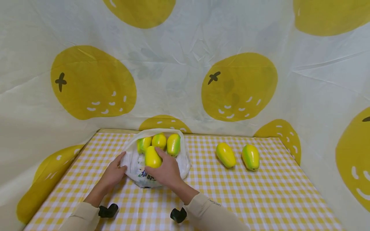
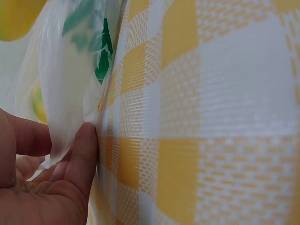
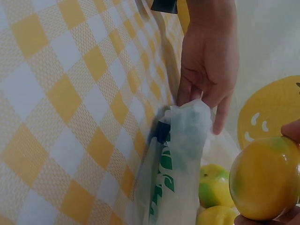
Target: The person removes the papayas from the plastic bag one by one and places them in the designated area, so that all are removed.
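A white plastic bag with printing lies on the table, its mouth spread towards me. Three yellow-green mangoes are inside: a left one, a middle one and a right one. My right hand holds another mango between thumb and fingers, at the bag's mouth in front of those three. At the bag's left edge, my left hand pinches the plastic between thumb and fingers. The right wrist view shows the held mango close up, beside the bag.
Two more mangoes, one and another, lie apart on the table to the right of the bag. A yellow-and-white checked cloth covers the table. White fabric printed with yellow fruit hangs behind and at the sides.
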Demonstrator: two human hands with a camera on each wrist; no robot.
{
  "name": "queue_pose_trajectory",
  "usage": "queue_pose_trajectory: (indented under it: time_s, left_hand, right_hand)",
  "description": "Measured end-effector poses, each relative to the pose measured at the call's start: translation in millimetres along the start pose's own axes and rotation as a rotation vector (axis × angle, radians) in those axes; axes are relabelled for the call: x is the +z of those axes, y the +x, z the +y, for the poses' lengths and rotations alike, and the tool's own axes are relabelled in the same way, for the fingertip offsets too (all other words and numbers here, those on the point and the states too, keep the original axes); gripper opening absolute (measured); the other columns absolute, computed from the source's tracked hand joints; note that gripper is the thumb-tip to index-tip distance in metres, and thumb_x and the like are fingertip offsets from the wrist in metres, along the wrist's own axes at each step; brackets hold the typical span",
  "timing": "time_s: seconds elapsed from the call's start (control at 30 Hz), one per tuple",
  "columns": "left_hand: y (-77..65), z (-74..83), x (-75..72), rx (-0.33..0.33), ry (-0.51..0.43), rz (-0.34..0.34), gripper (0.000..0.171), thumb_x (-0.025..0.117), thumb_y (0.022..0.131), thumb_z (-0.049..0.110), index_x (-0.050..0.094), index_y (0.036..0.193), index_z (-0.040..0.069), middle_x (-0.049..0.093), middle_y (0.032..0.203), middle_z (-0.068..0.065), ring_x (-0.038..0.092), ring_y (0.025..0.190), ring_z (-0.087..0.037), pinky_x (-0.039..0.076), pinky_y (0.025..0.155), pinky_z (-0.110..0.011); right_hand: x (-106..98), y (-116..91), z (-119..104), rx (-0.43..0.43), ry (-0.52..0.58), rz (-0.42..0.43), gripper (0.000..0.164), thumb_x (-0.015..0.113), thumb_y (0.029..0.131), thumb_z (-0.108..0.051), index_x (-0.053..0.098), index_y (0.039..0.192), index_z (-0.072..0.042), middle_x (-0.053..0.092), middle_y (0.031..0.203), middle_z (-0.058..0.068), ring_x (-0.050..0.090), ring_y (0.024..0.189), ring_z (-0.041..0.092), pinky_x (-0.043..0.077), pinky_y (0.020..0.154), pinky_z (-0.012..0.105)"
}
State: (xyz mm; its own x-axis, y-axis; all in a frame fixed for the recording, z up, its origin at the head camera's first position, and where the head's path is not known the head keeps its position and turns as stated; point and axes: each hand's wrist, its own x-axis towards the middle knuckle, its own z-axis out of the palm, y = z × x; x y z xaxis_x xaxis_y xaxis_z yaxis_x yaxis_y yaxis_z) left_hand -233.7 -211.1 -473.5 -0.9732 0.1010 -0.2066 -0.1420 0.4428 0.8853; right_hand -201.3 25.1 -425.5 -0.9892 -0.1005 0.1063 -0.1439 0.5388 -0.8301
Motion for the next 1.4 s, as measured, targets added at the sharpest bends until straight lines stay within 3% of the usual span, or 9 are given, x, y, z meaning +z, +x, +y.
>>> queue_pose_trajectory:
  time_s: [0.23,0.33,0.47,0.63,0.73,0.87,0.93,1.1,1.4]
  left_hand:
    - [0.5,-0.7,-0.6,0.000,0.008,0.002,0.073,0.040,0.105,0.007,0.006,0.169,0.013,0.010,0.173,-0.027,0.029,0.155,-0.041,0.046,0.102,-0.036]
    - [0.2,-1.4,-0.6,0.003,-0.003,-0.001,0.073,0.039,0.105,0.006,0.006,0.169,0.012,0.009,0.173,-0.027,0.027,0.156,-0.044,0.046,0.106,-0.040]
    - [0.9,-1.2,-0.1,-0.005,0.004,0.002,0.073,0.040,0.105,0.007,0.005,0.169,0.013,0.008,0.174,-0.026,0.020,0.159,-0.045,0.038,0.117,-0.051]
    - [1.1,-0.9,0.1,-0.024,0.036,0.017,0.074,0.041,0.105,0.009,0.006,0.169,0.014,0.006,0.175,-0.024,0.014,0.161,-0.043,0.030,0.122,-0.055]
    - [1.0,-1.1,-0.2,-0.024,0.051,0.023,0.074,0.041,0.104,0.009,0.007,0.169,0.014,0.006,0.175,-0.023,0.011,0.162,-0.042,0.027,0.123,-0.056]
    - [1.0,-0.9,-0.3,-0.020,0.063,0.026,0.074,0.041,0.104,0.009,0.007,0.169,0.014,0.005,0.175,-0.023,0.008,0.162,-0.042,0.023,0.125,-0.058]
    - [0.4,-0.7,-0.1,-0.024,0.069,0.024,0.074,0.041,0.104,0.009,0.006,0.169,0.014,0.006,0.175,-0.023,0.010,0.162,-0.041,0.028,0.123,-0.056]
    - [-0.2,-1.5,-0.1,-0.028,0.074,0.024,0.073,0.040,0.105,0.009,0.006,0.169,0.014,0.007,0.175,-0.024,0.014,0.161,-0.043,0.032,0.119,-0.054]
    - [1.3,-2.0,-0.8,-0.021,0.062,0.018,0.073,0.041,0.105,0.008,0.006,0.169,0.013,0.007,0.175,-0.024,0.012,0.161,-0.045,0.024,0.126,-0.059]
  right_hand:
    - [-11,-2,1,-0.044,-0.017,0.020,0.079,0.083,0.081,-0.038,0.055,0.153,-0.019,0.070,0.134,0.008,0.063,0.096,0.018,0.052,0.081,0.032]
    - [-16,-3,1,-0.059,-0.018,0.024,0.079,0.082,0.081,-0.037,0.055,0.153,-0.019,0.071,0.132,0.008,0.061,0.094,0.017,0.051,0.079,0.032]
    - [-23,-6,2,-0.052,-0.002,0.024,0.078,0.081,0.083,-0.036,0.054,0.153,-0.019,0.070,0.135,0.008,0.061,0.094,0.017,0.051,0.078,0.031]
    - [-31,-8,7,-0.043,-0.001,0.026,0.078,0.081,0.083,-0.036,0.054,0.154,-0.018,0.071,0.128,0.009,0.059,0.088,0.016,0.049,0.073,0.029]
    - [-37,-9,10,-0.052,-0.005,0.035,0.077,0.081,0.083,-0.035,0.054,0.153,-0.016,0.072,0.129,0.009,0.061,0.091,0.017,0.051,0.075,0.031]
    - [-44,-9,14,-0.053,-0.011,0.049,0.077,0.081,0.084,-0.035,0.054,0.153,-0.015,0.067,0.143,0.008,0.066,0.108,0.021,0.056,0.087,0.038]
    - [-47,-9,17,-0.051,-0.013,0.057,0.077,0.081,0.084,-0.035,0.054,0.154,-0.014,0.064,0.147,0.007,0.066,0.113,0.022,0.057,0.092,0.041]
    - [-55,-8,25,-0.046,-0.021,0.066,0.077,0.081,0.085,-0.034,0.053,0.154,-0.014,0.064,0.147,0.008,0.066,0.115,0.024,0.057,0.093,0.043]
    - [-69,-5,35,-0.034,-0.076,0.118,0.077,0.082,0.084,-0.033,0.054,0.153,-0.014,0.063,0.149,0.007,0.066,0.112,0.025,0.056,0.092,0.043]
